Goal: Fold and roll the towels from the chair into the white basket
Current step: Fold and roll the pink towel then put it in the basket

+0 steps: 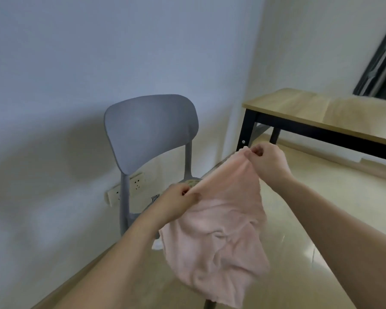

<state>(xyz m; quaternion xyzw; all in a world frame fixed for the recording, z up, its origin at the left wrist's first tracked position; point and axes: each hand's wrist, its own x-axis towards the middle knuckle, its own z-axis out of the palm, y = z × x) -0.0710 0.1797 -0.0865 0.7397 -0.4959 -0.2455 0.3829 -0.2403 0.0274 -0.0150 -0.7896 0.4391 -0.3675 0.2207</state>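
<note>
Standing at nine o'clock, the grey chair (151,132) is being partly covered by the pink towel (218,224), which is being held up at centre. One upper corner is being pinched by the left hand (176,202), the other by the right hand (265,160) at two o'clock. A wooden table (316,114) is being shown at three o'clock.

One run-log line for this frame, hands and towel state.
left hand: pinches towel edge | right hand: pinches towel corner | pink towel: held up, hanging, unfolded | grey chair: behind | basket: not in view
</note>
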